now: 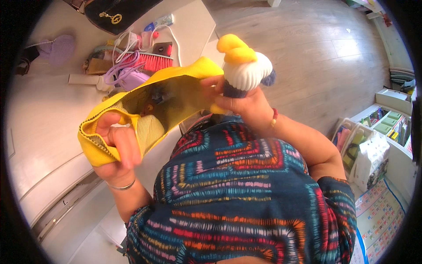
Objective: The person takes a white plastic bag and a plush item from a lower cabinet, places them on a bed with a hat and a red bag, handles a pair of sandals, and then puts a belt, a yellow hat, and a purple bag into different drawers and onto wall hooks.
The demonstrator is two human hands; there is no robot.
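My left hand (pixel 123 145) grips one end of a yellow woven fabric pouch (pixel 184 71), with its fingers through a fold at the rim. The pouch's wide mouth faces me, and a few small dark and reddish things (pixel 155 102) show dimly inside. In my right hand (pixel 245 104) is a soft plush-like item (pixel 247 71) with a yellow top, a white ribbed middle and navy parts. Fingers of that hand also reach the pouch's right end; whether they pinch it is unclear. A bit of yellow (pixel 217 109) shows below my right thumb.
Behind the pouch, a white table (pixel 46 109) holds a red-bristled brush (pixel 148 61), a lilac purse (pixel 132 78), a white cable (pixel 178 43) and a black bag (pixel 122 13). To the right are wooden flooring (pixel 306 59), a white shelf unit (pixel 402 155) and a white plastic bag (pixel 372 151).
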